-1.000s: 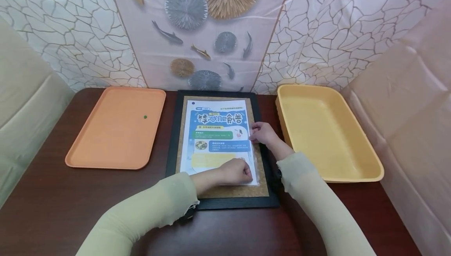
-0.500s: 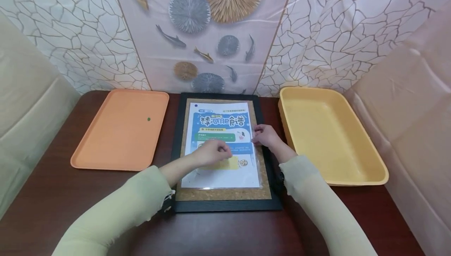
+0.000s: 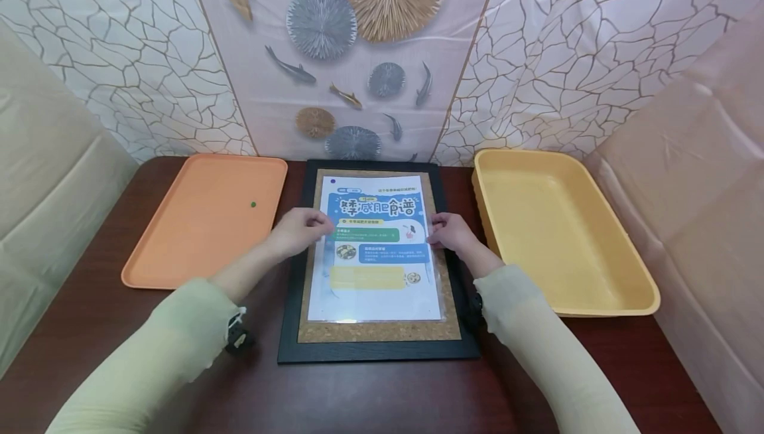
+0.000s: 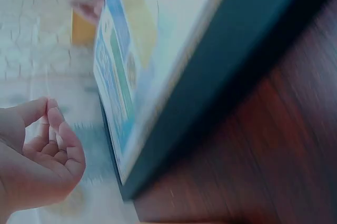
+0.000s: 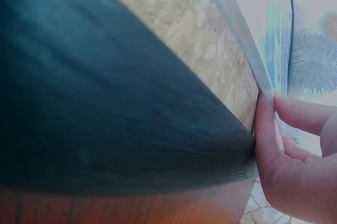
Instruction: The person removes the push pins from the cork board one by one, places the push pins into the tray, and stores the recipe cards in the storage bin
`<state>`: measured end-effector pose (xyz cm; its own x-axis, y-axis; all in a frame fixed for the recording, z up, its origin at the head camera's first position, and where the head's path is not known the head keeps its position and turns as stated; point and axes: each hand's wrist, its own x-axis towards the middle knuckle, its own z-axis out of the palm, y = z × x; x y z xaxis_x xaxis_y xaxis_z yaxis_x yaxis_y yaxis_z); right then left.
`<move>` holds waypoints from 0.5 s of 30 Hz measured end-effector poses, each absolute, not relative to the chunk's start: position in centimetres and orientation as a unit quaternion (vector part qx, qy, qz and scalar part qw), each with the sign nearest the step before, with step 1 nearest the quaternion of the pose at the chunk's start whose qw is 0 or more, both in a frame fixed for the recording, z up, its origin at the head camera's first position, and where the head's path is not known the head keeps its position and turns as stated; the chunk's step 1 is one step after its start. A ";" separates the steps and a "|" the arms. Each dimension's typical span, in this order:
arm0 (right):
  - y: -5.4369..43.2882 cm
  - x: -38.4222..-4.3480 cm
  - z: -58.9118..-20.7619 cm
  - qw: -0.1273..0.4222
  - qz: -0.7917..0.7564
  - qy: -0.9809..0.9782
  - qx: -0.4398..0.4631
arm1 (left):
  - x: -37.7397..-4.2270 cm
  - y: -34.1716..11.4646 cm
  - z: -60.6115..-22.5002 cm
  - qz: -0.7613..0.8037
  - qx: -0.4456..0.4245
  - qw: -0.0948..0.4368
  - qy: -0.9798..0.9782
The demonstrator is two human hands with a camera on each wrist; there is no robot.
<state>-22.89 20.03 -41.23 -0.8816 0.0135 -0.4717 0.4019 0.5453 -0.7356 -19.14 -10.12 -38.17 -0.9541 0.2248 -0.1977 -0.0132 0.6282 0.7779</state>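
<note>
A printed poster sheet [image 3: 382, 301] with a glossy clear margin lies on a cork board [image 3: 382, 333] inside a black frame [image 3: 379, 353]. At the sheet's top-left corner is a small purple round dot [image 3: 332, 181], perhaps a pin head. My right hand [image 3: 451, 233] pinches the sheet's right edge; in the right wrist view, thumb and finger [image 5: 266, 129] lie on either side of that edge. My left hand [image 3: 298, 229] hovers by the sheet's left edge. Its thumb and index tips meet in the left wrist view, fingers [image 4: 68, 145] curled, nothing visible between them.
An orange tray [image 3: 203, 235] lies to the left, with a small green round thing [image 3: 253, 204] on it. At the right stands a deep yellow bin [image 3: 555, 235]. A patterned cloth wall [image 3: 256, 109] rises behind the dark wooden table [image 3: 382, 394].
My left hand has moved up and left from the sheet's lower right, across the poster to its left edge. The right hand keeps its place at the right edge. The view shifted slightly.
</note>
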 end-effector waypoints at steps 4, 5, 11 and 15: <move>20.1 -23.0 -41.4 0.208 -0.459 0.855 0.122 | -19.8 -12.6 -38.4 0.426 0.034 0.133 0.894; 20.2 -23.0 -41.5 0.207 -0.460 0.855 0.122 | -20.0 -13.2 -38.5 0.426 0.032 0.130 0.895; 20.2 -23.0 -41.7 0.202 -0.458 0.858 0.116 | -20.6 -16.5 -38.9 0.440 0.014 0.115 0.891; 20.2 -23.0 -41.6 0.200 -0.457 0.859 0.113 | -21.0 -18.2 -39.2 0.439 -0.012 0.105 0.892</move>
